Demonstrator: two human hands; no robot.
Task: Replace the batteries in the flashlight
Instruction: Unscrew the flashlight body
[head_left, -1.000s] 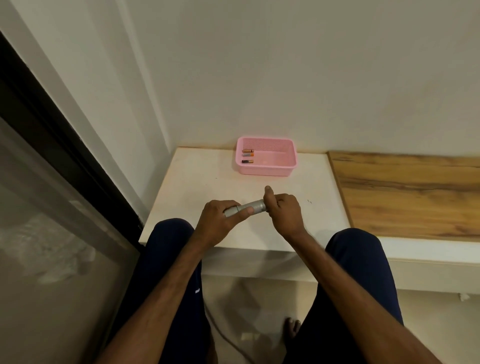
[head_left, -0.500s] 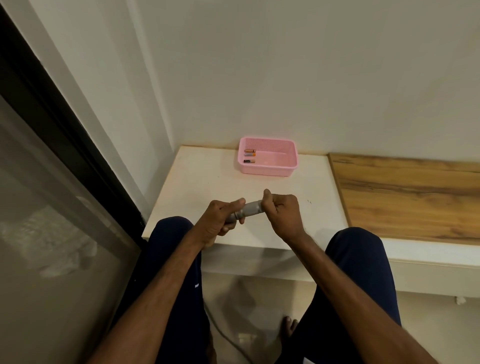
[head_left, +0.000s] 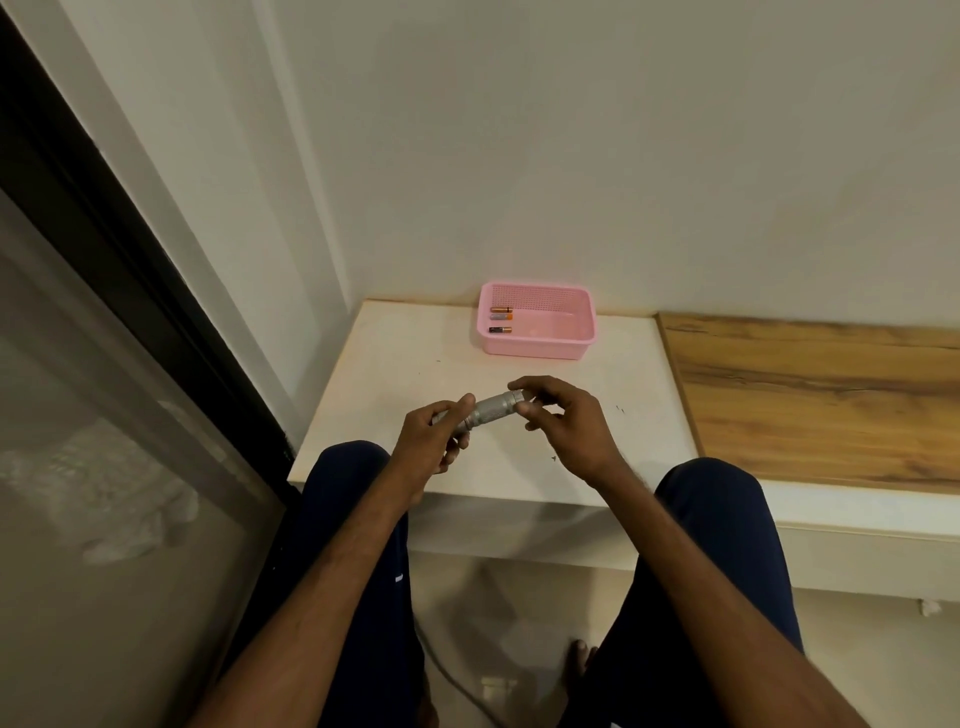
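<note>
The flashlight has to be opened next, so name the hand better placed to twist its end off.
Right, probably. The right hand pinches one end of the flashlight with finger and thumb, while the left hand grips its other end and can steady it.

flashlight (head_left: 491, 412) ends covered, batteries (head_left: 502, 316) illegibly small

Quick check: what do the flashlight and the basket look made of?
The flashlight looks like metal: matte silver-grey with a ribbed, textured barrel. The basket looks like plastic: uniform pink, smooth moulded walls, fine mesh holes at the back.
</note>
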